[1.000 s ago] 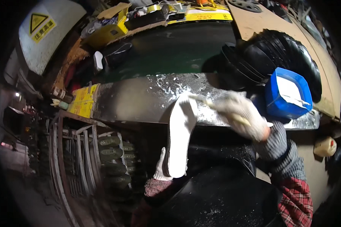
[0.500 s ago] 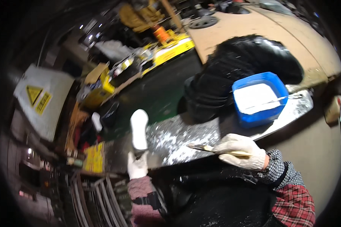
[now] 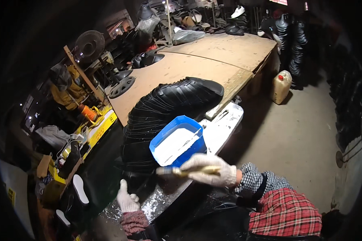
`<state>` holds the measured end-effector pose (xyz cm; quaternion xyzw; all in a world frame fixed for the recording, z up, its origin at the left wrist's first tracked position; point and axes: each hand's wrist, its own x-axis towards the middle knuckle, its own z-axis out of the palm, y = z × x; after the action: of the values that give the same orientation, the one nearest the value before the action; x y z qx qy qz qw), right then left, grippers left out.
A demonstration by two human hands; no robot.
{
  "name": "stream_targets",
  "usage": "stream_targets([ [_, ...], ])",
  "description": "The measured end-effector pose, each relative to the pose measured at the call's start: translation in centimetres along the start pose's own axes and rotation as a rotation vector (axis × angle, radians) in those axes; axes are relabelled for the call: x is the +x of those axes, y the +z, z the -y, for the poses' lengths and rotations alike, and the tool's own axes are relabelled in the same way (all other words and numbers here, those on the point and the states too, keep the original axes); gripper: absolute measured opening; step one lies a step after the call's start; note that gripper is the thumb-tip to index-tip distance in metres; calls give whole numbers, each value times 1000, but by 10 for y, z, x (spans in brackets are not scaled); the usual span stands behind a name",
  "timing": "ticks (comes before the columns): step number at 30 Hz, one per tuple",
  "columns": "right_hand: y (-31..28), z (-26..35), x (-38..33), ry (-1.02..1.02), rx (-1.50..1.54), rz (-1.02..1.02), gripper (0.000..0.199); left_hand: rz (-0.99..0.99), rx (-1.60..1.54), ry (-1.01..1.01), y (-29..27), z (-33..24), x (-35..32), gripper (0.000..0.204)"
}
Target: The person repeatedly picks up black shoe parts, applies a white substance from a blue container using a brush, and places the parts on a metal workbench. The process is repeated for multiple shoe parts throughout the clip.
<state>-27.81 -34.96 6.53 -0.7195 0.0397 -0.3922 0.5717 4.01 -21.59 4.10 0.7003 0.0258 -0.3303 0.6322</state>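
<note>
My right hand [image 3: 211,169], in a white glove, grips a paintbrush [image 3: 187,172] by its handle. The brush lies level at the near side of a blue tub [image 3: 202,140], which holds white liquid with a thin stick across it. My left hand [image 3: 127,197], also gloved, is free of any object; its thumb points up, apart from the partly curled fingers. It hovers by the white-spattered board [image 3: 161,201]. Beyond the hands, a long curved row of nested black shoe soles [image 3: 149,116] leans behind the tub. A white-coated sole [image 3: 80,188] lies to the left on the dark surface.
Another white-coated sole [image 3: 63,217] lies nearer left. A tan tabletop [image 3: 213,52] extends behind the stack. On the right floor stands a yellowish jerrycan [image 3: 282,87] with a red cap. A fan [image 3: 89,45] and a yellow-edged shelf [image 3: 102,128] are at the left.
My left hand has let go of the white-coated sole, which now lies on the dark surface at left. The view has swung right. My right hand has brought the brush beside the tub.
</note>
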Motion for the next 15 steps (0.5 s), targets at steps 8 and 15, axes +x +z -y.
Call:
stream_targets([
  [8, -39, 7, 84, 233, -863, -139, 24, -82, 131, 549, -209, 71, 36, 93],
  [15, -34, 9, 61, -29, -966, -289, 22, 69, -310, 318, -183, 81, -63, 68],
])
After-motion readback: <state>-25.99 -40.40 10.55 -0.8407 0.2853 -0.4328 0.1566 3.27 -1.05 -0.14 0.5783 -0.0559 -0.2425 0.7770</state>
